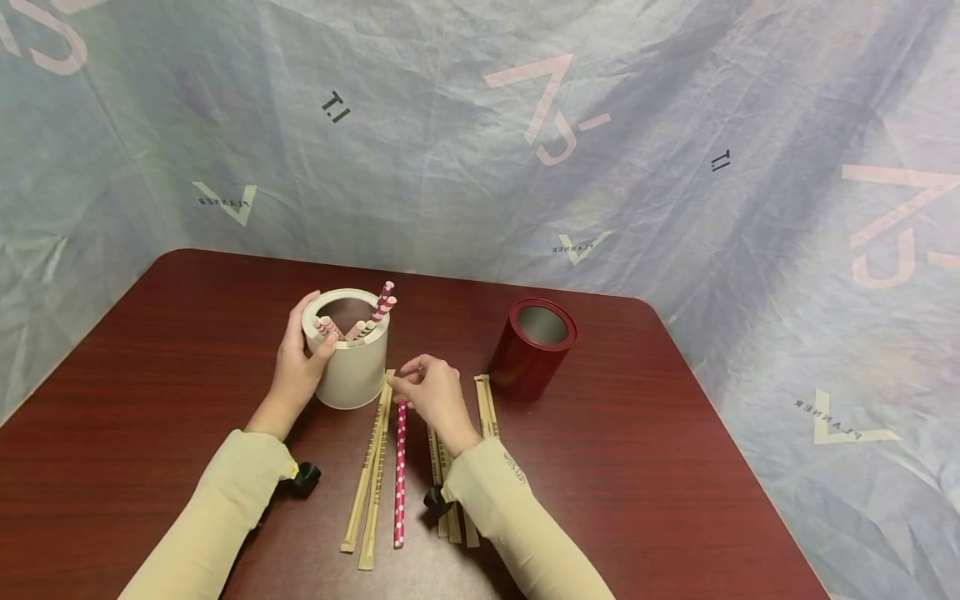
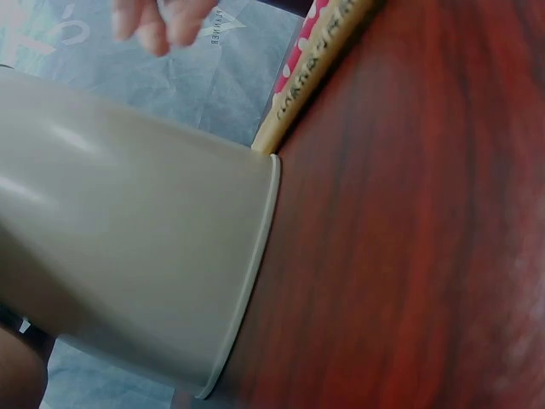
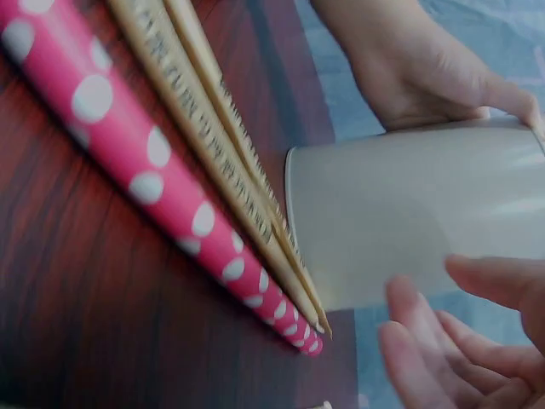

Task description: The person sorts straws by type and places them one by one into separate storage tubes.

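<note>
My left hand [image 1: 296, 358] grips an off-white can [image 1: 350, 379], fingers round its far side and thumb at the rim. Several patterned paper straws [image 1: 384, 307] stick out of the can, some pink with white dots. To the right of the can, my right hand [image 1: 433, 396] hovers with bent, relaxed fingers and nothing between them, also seen in the right wrist view beside the can wall. Just below it a pink straw with white dots [image 1: 400, 483] lies on the table. Left of that straw lie two slim tan paper-wrapped sticks [image 1: 367, 492] with dark print, their far ends by the can's base.
A dark red can [image 1: 525, 358] stands to the right, its mouth showing a grey inside. More tan wrapped sticks [image 1: 486, 408] lie beneath and beyond my right forearm. The reddish-brown table [image 1: 637, 467] ends at a printed grey sheet [image 1: 450, 167] behind.
</note>
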Motion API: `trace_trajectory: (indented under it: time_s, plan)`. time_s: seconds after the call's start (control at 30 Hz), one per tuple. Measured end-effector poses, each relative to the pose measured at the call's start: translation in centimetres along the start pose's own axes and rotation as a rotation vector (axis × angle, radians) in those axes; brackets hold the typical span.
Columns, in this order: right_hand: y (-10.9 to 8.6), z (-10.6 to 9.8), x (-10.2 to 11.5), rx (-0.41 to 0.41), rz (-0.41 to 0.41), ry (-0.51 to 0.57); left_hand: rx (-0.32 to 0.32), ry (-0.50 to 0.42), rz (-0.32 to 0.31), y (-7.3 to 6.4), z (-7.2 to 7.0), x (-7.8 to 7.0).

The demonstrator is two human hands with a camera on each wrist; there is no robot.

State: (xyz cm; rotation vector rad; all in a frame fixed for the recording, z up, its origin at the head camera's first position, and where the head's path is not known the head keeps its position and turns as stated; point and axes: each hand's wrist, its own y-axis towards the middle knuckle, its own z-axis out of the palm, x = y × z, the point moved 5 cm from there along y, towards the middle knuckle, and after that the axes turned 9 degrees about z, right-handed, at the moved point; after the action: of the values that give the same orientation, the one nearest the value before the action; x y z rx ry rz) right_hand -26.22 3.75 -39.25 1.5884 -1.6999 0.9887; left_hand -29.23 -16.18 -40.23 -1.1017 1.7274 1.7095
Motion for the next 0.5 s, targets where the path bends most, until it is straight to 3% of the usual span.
trace_trajectory:
  time_s: [0.1, 0.33, 0.5]
  plan:
    - [-0.1, 0.3, -0.4, 0.055, 0.036, -0.135, 0.001, -0.004, -0.001, -0.1, 0.0, -0.2]
    - [-0.2, 1.0, -0.9, 0.114, 0.024, -0.559, 0.006, -0.024, 0.001, -0.1, 0.0, -0.4]
    - [-0.4, 1.4, -1.2, 0.176, 0.061, -0.704, 0.011, -0.02, 0.0, -0.1, 0.1, -0.4]
